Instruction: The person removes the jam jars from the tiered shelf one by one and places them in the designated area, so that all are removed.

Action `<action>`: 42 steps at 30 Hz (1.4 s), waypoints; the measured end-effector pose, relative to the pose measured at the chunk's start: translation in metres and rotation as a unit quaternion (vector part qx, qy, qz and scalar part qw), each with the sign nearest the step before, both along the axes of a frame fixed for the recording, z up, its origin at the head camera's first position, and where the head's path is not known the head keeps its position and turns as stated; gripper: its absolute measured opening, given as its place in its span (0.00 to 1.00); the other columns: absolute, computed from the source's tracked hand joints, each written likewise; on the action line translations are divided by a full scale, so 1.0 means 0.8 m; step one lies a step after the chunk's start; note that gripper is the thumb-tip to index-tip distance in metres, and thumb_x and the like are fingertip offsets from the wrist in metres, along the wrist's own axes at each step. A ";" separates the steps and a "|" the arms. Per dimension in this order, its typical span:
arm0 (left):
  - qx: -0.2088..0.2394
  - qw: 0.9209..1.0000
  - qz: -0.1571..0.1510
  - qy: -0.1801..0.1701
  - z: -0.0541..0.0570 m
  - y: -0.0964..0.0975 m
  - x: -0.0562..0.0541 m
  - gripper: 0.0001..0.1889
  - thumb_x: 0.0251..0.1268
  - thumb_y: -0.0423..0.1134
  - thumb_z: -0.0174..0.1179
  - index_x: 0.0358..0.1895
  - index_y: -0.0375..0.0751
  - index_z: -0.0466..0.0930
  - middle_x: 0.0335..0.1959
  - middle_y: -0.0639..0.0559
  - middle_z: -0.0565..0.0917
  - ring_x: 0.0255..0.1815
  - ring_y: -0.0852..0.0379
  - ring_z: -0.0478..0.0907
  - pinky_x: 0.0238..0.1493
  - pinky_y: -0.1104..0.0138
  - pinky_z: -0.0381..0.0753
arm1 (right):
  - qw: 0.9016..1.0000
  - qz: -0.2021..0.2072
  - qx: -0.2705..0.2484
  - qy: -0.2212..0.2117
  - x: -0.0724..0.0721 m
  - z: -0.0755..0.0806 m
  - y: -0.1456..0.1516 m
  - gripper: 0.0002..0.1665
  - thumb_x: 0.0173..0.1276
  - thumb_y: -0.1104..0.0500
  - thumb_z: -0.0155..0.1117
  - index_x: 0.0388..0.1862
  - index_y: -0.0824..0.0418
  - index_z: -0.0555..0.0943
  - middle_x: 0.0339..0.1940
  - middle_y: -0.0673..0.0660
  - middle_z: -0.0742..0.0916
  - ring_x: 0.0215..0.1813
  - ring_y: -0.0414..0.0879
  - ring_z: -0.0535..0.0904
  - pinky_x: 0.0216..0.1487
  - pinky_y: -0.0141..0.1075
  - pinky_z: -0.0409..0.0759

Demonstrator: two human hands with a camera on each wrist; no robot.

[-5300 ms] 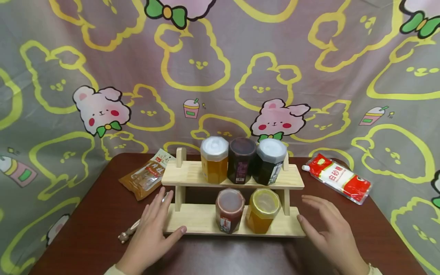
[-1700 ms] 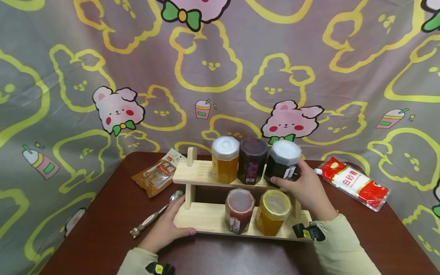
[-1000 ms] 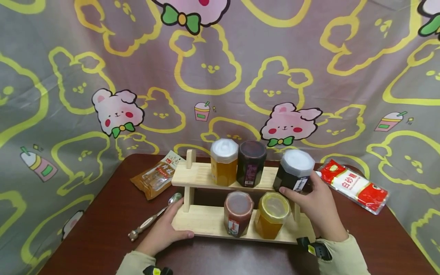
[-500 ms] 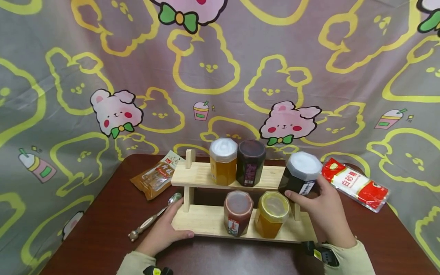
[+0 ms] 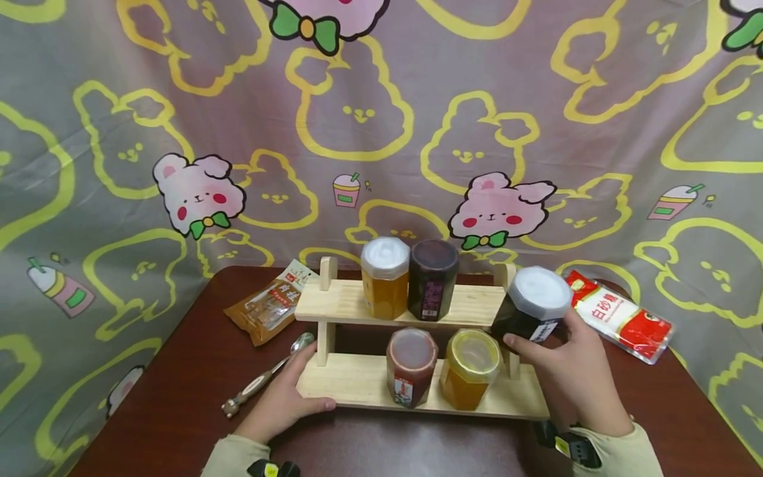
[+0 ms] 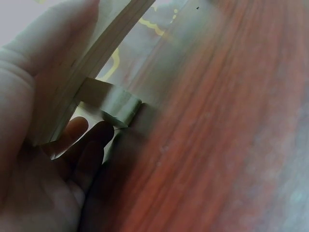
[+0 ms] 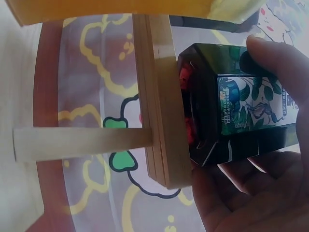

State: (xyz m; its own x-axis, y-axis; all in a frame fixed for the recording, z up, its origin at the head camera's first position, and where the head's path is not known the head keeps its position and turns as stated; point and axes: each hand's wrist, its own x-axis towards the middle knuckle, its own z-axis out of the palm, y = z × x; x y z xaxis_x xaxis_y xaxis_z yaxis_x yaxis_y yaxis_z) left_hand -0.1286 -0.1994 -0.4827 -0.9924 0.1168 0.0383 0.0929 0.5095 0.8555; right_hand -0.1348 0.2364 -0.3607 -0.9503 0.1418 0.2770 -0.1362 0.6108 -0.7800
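Note:
My right hand (image 5: 575, 371) grips a dark eight-sided jar (image 5: 521, 318) with a whitish lid, thumb in front and fingers round the far side. The jar tilts at the right end of the upper shelf, its base close by the board's edge in the right wrist view. A label with green leaves (image 7: 251, 104) shows on its side. At the left end of the two-tier wooden rack (image 5: 340, 381), my left hand (image 5: 283, 397) holds the lower corner, thumb along the front, other fingers bent round the end.
An amber jar (image 5: 386, 291) and a dark purple jar (image 5: 433, 285) stand on the upper shelf. Below are a reddish jar (image 5: 411, 371) and a yellow-lidded jar (image 5: 469, 374). A spoon (image 5: 256, 384) and brown packet (image 5: 268, 305) lie left, a red-white bag (image 5: 622, 315) right.
My right hand has taken hold of the dark jar, moving it right from beside the purple jar and tilting it. The left hand has settled at the rack's left end.

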 end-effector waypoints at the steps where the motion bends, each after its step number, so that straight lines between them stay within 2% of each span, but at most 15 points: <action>1: 0.001 1.000 0.001 0.000 0.000 0.000 0.000 0.60 0.37 0.50 0.84 0.78 0.51 0.59 0.76 0.40 0.63 0.68 0.44 0.66 0.67 0.47 0.63 | 1.000 -0.002 -0.001 0.000 0.000 0.000 0.001 0.49 0.52 0.49 0.84 0.70 0.62 0.71 0.63 0.66 0.79 0.62 0.61 0.73 0.57 0.49 0.69; 6: 0.000 1.000 0.001 0.006 -0.001 0.001 0.001 0.60 0.36 0.49 0.84 0.78 0.50 0.59 0.75 0.40 0.64 0.68 0.44 0.66 0.67 0.46 0.62 | 1.000 -0.011 0.007 -0.009 0.004 0.000 0.009 0.50 0.52 0.47 0.83 0.70 0.60 0.70 0.64 0.64 0.79 0.61 0.59 0.73 0.53 0.33 0.70; 9: -0.002 1.000 0.002 0.008 0.000 0.001 0.001 0.60 0.36 0.49 0.84 0.78 0.48 0.59 0.76 0.39 0.63 0.68 0.43 0.65 0.67 0.45 0.62 | 1.000 -0.014 0.007 -0.011 0.006 0.000 0.014 0.49 0.53 0.48 0.83 0.70 0.60 0.71 0.61 0.64 0.80 0.54 0.53 0.78 0.46 0.23 0.72; 11: -0.005 1.000 0.001 0.006 0.002 0.000 0.001 0.60 0.37 0.49 0.84 0.78 0.48 0.58 0.76 0.38 0.62 0.69 0.42 0.65 0.67 0.45 0.62 | 1.000 -0.016 0.009 -0.010 0.008 0.001 0.017 0.48 0.53 0.48 0.83 0.69 0.60 0.71 0.60 0.63 0.81 0.49 0.45 0.79 0.42 0.20 0.73; 14: -0.009 1.000 0.002 0.000 0.003 0.000 0.001 0.59 0.39 0.49 0.84 0.79 0.49 0.58 0.77 0.37 0.60 0.70 0.40 0.64 0.67 0.44 0.62 | 1.000 -0.018 0.012 -0.008 0.008 0.001 0.022 0.47 0.53 0.48 0.83 0.69 0.59 0.72 0.58 0.62 0.82 0.43 0.37 0.78 0.40 0.21 0.74; 16: -0.010 1.000 0.002 -0.002 0.002 0.001 0.000 0.59 0.39 0.49 0.84 0.79 0.49 0.57 0.77 0.37 0.59 0.70 0.40 0.64 0.67 0.44 0.62 | 1.000 -0.022 0.018 -0.010 0.009 0.001 0.026 0.47 0.53 0.47 0.82 0.68 0.59 0.72 0.58 0.62 0.82 0.43 0.37 0.78 0.40 0.22 0.73; 21: -0.008 1.000 0.000 -0.002 0.000 0.000 0.001 0.60 0.38 0.50 0.84 0.79 0.50 0.58 0.77 0.38 0.60 0.71 0.41 0.63 0.68 0.45 0.61 | 0.999 -0.037 0.032 -0.023 0.010 0.001 0.035 0.47 0.54 0.46 0.82 0.68 0.61 0.72 0.57 0.66 0.82 0.49 0.53 0.80 0.39 0.21 0.72; 25: -0.006 1.000 -0.002 -0.002 0.000 -0.001 0.000 0.59 0.39 0.50 0.83 0.79 0.51 0.58 0.78 0.39 0.60 0.71 0.42 0.62 0.68 0.45 0.62 | 0.998 -0.043 0.034 -0.035 0.011 0.001 0.042 0.48 0.54 0.44 0.81 0.68 0.63 0.71 0.58 0.67 0.81 0.52 0.58 0.77 0.39 0.24 0.71; 28: -0.005 1.000 -0.003 -0.001 0.000 -0.001 0.000 0.59 0.39 0.50 0.83 0.79 0.51 0.58 0.78 0.39 0.60 0.72 0.42 0.62 0.68 0.45 0.61 | 0.998 -0.045 0.037 -0.038 0.011 0.000 0.049 0.48 0.54 0.44 0.81 0.68 0.63 0.71 0.59 0.66 0.80 0.53 0.55 0.74 0.40 0.28 0.70; 30: -0.005 1.000 -0.004 0.000 0.000 -0.002 0.000 0.59 0.39 0.50 0.83 0.79 0.51 0.58 0.77 0.39 0.60 0.71 0.42 0.62 0.67 0.45 0.62 | 0.997 -0.048 0.040 -0.034 0.011 -0.001 0.054 0.47 0.54 0.45 0.81 0.67 0.63 0.72 0.57 0.65 0.81 0.49 0.50 0.75 0.38 0.29 0.71; 33: -0.006 1.000 -0.006 0.002 -0.001 -0.002 0.001 0.59 0.39 0.50 0.83 0.79 0.50 0.58 0.77 0.39 0.60 0.71 0.42 0.63 0.67 0.45 0.62 | 0.997 -0.056 0.043 -0.020 0.010 -0.004 0.062 0.45 0.53 0.47 0.83 0.65 0.63 0.74 0.54 0.63 0.82 0.42 0.40 0.75 0.36 0.27 0.72; 35: -0.006 1.000 -0.006 0.002 -0.002 -0.002 0.001 0.59 0.39 0.50 0.83 0.79 0.50 0.57 0.77 0.38 0.60 0.71 0.42 0.62 0.67 0.45 0.62 | 0.997 -0.064 0.041 -0.017 0.009 -0.005 0.067 0.45 0.52 0.48 0.83 0.65 0.63 0.74 0.53 0.63 0.82 0.39 0.38 0.75 0.34 0.25 0.72; 42: -0.008 1.000 -0.003 0.000 -0.002 -0.002 0.000 0.59 0.39 0.50 0.83 0.79 0.50 0.57 0.78 0.38 0.59 0.71 0.41 0.63 0.67 0.44 0.62 | 0.994 -0.090 0.040 -0.045 0.005 -0.008 0.078 0.51 0.53 0.46 0.82 0.70 0.65 0.69 0.58 0.70 0.79 0.49 0.56 0.75 0.33 0.28 0.71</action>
